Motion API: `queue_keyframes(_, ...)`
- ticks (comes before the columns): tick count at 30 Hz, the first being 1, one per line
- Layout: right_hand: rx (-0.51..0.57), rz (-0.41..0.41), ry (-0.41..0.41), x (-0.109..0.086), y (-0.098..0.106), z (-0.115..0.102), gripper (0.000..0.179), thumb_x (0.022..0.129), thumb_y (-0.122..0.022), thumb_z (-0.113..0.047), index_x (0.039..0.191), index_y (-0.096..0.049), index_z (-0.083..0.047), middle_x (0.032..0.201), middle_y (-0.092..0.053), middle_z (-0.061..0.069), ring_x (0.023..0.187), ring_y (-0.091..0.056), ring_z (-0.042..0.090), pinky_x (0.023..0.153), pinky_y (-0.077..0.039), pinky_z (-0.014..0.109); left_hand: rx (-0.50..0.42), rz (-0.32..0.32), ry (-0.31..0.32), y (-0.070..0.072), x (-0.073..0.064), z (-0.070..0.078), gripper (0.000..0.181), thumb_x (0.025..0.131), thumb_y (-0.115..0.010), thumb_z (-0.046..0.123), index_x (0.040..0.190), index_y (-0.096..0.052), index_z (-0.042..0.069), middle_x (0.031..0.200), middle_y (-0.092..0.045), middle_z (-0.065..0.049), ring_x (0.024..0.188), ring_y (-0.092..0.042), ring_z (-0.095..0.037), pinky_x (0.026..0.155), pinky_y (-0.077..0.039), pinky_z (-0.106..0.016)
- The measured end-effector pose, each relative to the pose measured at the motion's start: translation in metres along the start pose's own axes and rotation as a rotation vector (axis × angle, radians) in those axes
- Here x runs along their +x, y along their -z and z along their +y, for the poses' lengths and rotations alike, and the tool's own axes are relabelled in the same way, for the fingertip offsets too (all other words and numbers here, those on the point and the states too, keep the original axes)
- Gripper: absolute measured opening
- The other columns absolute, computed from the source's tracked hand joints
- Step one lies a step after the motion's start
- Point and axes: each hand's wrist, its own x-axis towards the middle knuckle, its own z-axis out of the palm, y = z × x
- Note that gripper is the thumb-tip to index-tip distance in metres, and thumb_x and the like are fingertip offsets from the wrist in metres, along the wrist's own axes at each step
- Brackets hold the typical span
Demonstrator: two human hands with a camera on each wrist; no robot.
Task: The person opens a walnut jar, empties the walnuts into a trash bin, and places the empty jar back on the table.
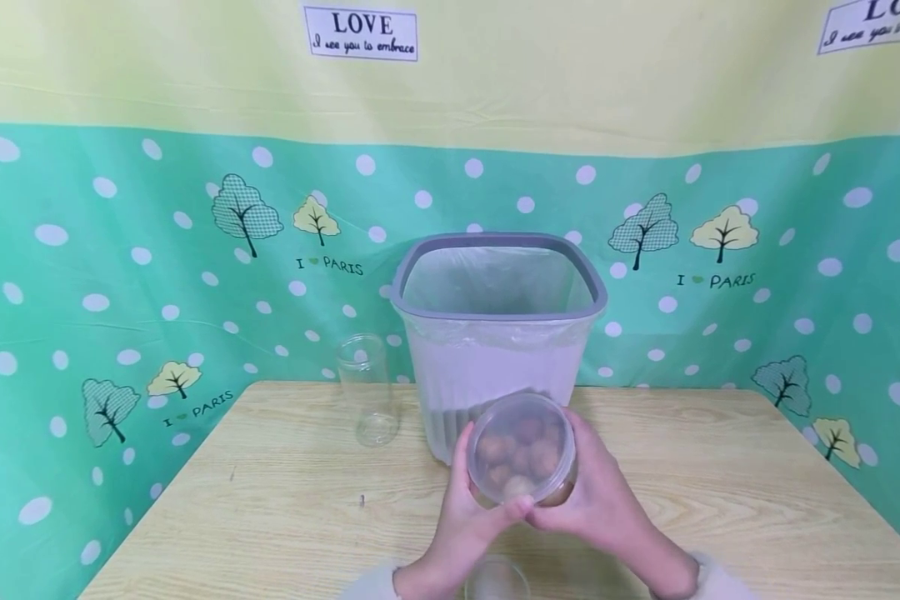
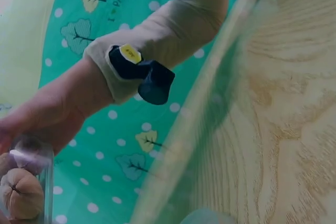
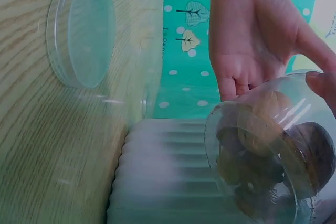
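Observation:
Between both hands is a clear round jar (image 1: 521, 446) with several brown, rounded, dried-looking pieces inside; its round, translucent top faces the head camera. My left hand (image 1: 468, 517) grips the jar's left side, thumb at its near edge. My right hand (image 1: 600, 492) holds the right side, its thumb close to the left one. One piece in the left wrist view is a brown ball (image 2: 22, 192) with ridges and a dimple. In the right wrist view the jar (image 3: 273, 156) is tilted, with darker pieces showing through its wall.
A whitish bin (image 1: 495, 358) with a grey rim and a clear liner stands behind the jar. To its left is a tall, clear, empty jar (image 1: 367, 392). A clear round lid-like disc (image 3: 89, 30) lies on the wooden table (image 1: 292, 492) near the person. A patterned cloth (image 1: 157, 275) hangs around the table.

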Motion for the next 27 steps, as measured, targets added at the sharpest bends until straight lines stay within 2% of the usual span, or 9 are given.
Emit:
queue_keyframes(2,-0.031,0.013,0.003,-0.001,0.0,0.0,0.109,0.05,-0.092,-0.032,0.142,-0.036,-0.013,0.13,-0.052,0.003,0.113,-0.053,0.022,0.087,-0.045,0.053,-0.011,-0.02,0.007,0.001,-0.002,0.0,0.106,0.079,-0.075,0.028,0.151,0.001,0.016,0.156,-0.013,-0.007,0.141,-0.013,-0.033,0.108,-0.011,-0.064)
queue_keyframes(5,-0.035,0.019,-0.018,-0.003,0.001,-0.002,0.113,0.048,-0.093,-0.039,0.142,-0.035,-0.014,0.131,-0.051,0.002,0.114,-0.052,0.02,0.088,-0.046,0.049,-0.024,-0.08,-0.029,0.006,-0.002,0.0,0.106,0.081,-0.074,0.033,0.151,0.002,0.012,0.157,-0.012,-0.01,0.143,-0.011,-0.033,0.111,-0.008,-0.06)
queue_keyframes(9,0.021,0.019,-0.051,-0.005,0.004,-0.003,0.112,0.047,-0.094,-0.038,0.141,-0.036,-0.015,0.131,-0.053,0.002,0.113,-0.053,0.018,0.089,-0.048,0.041,-0.033,-0.159,-0.101,0.016,0.002,-0.003,0.101,0.084,-0.07,0.039,0.151,-0.002,0.005,0.156,-0.014,-0.015,0.143,-0.013,-0.029,0.115,-0.015,-0.037)
queue_keyframes(13,0.041,0.022,-0.06,-0.007,0.006,-0.002,0.11,0.048,-0.094,-0.031,0.141,-0.037,-0.015,0.128,-0.055,0.004,0.11,-0.054,0.019,0.088,-0.048,0.038,-0.035,-0.202,-0.203,0.024,0.007,-0.007,0.097,0.083,-0.069,0.04,0.149,-0.011,-0.001,0.151,-0.023,-0.023,0.138,-0.028,-0.021,0.11,-0.025,-0.02)
queue_keyframes(17,0.004,0.024,-0.081,-0.01,0.008,-0.003,0.11,0.047,-0.094,-0.032,0.14,-0.038,-0.018,0.124,-0.057,0.001,0.106,-0.055,0.018,0.084,-0.048,0.039,0.046,-0.258,-0.342,0.034,0.015,-0.011,0.1,0.082,-0.067,0.049,0.148,-0.013,-0.003,0.145,-0.028,-0.027,0.132,-0.035,-0.013,0.108,-0.029,-0.023)
queue_keyframes(21,-0.023,0.0,-0.094,-0.012,0.01,-0.005,0.11,0.046,-0.094,-0.035,0.139,-0.038,-0.018,0.122,-0.058,-0.001,0.103,-0.056,0.016,0.081,-0.049,0.038,0.101,-0.365,-0.424,0.047,0.026,-0.013,0.106,0.079,-0.063,0.058,0.148,-0.011,-0.003,0.149,-0.023,-0.028,0.137,-0.029,-0.011,0.111,-0.026,-0.024)
queue_keyframes(23,-0.021,-0.021,-0.107,-0.014,0.011,-0.006,0.108,0.048,-0.093,-0.035,0.138,-0.038,-0.018,0.122,-0.058,-0.001,0.103,-0.056,0.016,0.082,-0.048,0.038,0.09,-0.44,-0.43,0.053,0.032,-0.012,0.109,0.078,-0.062,0.061,0.148,-0.009,-0.004,0.15,-0.019,-0.03,0.138,-0.026,-0.011,0.111,-0.024,-0.024)
queue_keyframes(27,0.008,-0.053,-0.128,-0.016,0.012,-0.008,0.103,0.049,-0.093,-0.033,0.136,-0.04,-0.018,0.121,-0.057,-0.003,0.103,-0.055,0.014,0.084,-0.047,0.037,0.06,-0.592,-0.388,0.062,0.045,-0.008,0.114,0.075,-0.062,0.063,0.148,-0.006,-0.004,0.152,-0.014,-0.029,0.14,-0.022,-0.011,0.112,-0.021,-0.024)
